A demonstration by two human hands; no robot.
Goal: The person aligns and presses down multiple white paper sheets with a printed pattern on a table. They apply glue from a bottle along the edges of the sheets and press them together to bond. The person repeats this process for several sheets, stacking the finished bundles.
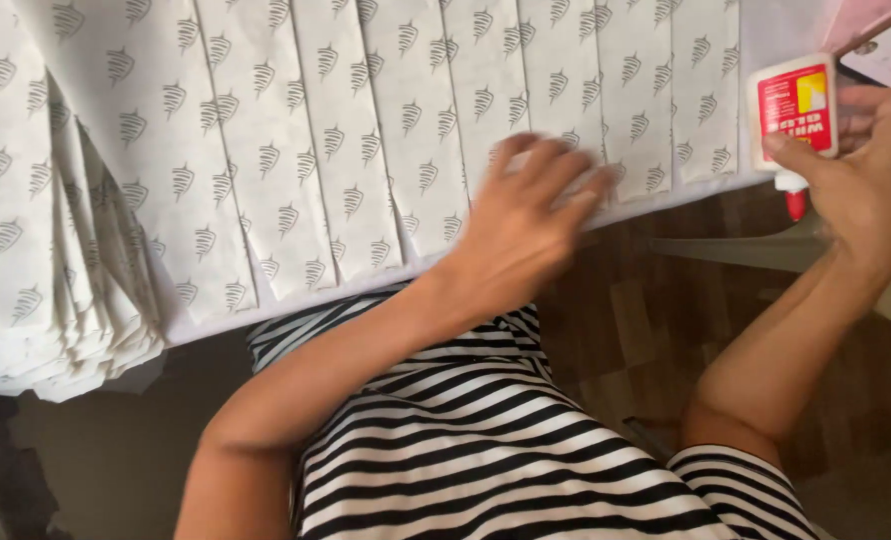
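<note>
Closest to the camera is a black-and-white striped shirt [486, 440] on the person's body, with both bare arms reaching away from it. Past the shirt, brown wood [646, 330] shows under the arms. The left hand [526, 220] lies flat and open, fingers spread, pressing on the near edge of the long white paper strips with small grey leaf prints [386, 120]. It holds nothing and looks blurry. The right hand [866, 170] is curled tight around a small white glue bottle with a red label and red tip [794, 115], tip pointing down, just beside the right end of the strips. Glue could drip from that tip onto the wood or the wrong strip. The pressing hand could slide and push the strips crooked. More folded strips [56, 250] pile up on the far left and may slip off.
</note>
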